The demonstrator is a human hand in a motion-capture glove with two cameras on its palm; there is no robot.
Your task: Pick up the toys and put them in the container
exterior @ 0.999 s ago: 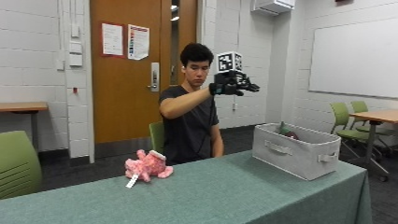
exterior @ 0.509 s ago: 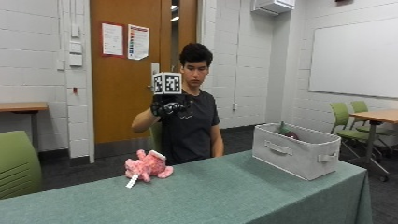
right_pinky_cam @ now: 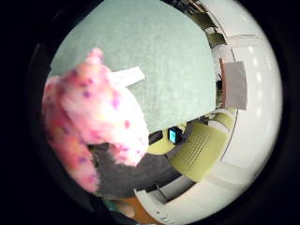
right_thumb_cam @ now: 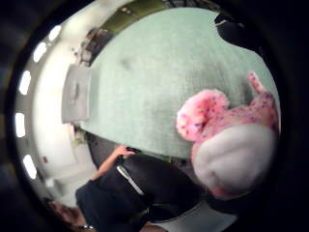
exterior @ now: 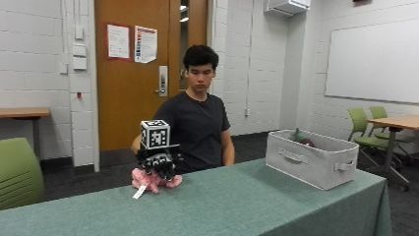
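Since the gloved right hand hangs directly over the pink toy, fingers pointing down at it, this looks like the start of the pick. From the outside view I cannot tell whether the fingers have closed on the plush or only touch its top. In both palm views the toy fills much of the picture, so it is close to the palm, though that alone does not prove a hold.

The toy lies on the green table, at the edge nearest the person, with a white tag trailing from it toward the camera side. The grey bin stands on the same table, well apart from the toy, off toward the whiteboard side. Something green and reddish shows just above the bin's rim; what it is cannot be made out.

What could go wrong, as I judge it: the plush is soft and lumpy, so fingers that catch only fur or a limb may let it slip on the lift. It also sits near the table edge, so a downward nudge could tip it off toward the person. The carry to the bin is long enough that a partial hold could give way.
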